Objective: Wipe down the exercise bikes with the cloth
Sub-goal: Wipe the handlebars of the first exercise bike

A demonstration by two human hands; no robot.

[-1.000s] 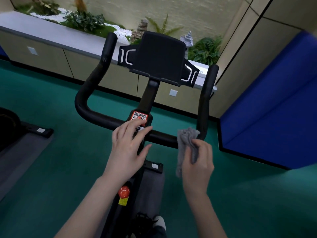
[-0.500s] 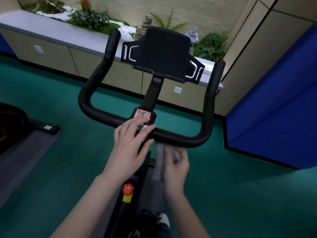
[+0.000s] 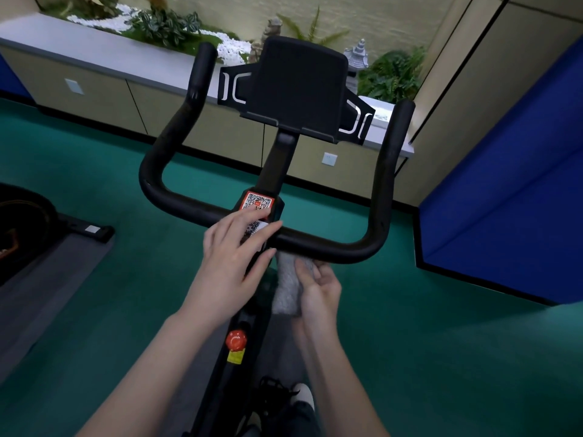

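Two contacts on the handlebar: left hand, fingers spread, rests flat by the QR label; right hand grips the grey cloth just under the bar

- A single view, worn on the person's head, faces forward and steeply down over the exercise bike.
- It sits close. Both forearms enter from the near edge, and the left hand and right hand meet mid-frame at the handlebar.
- The wide lens bends the edges, taking in the far planter ledge and a blue panel at right.
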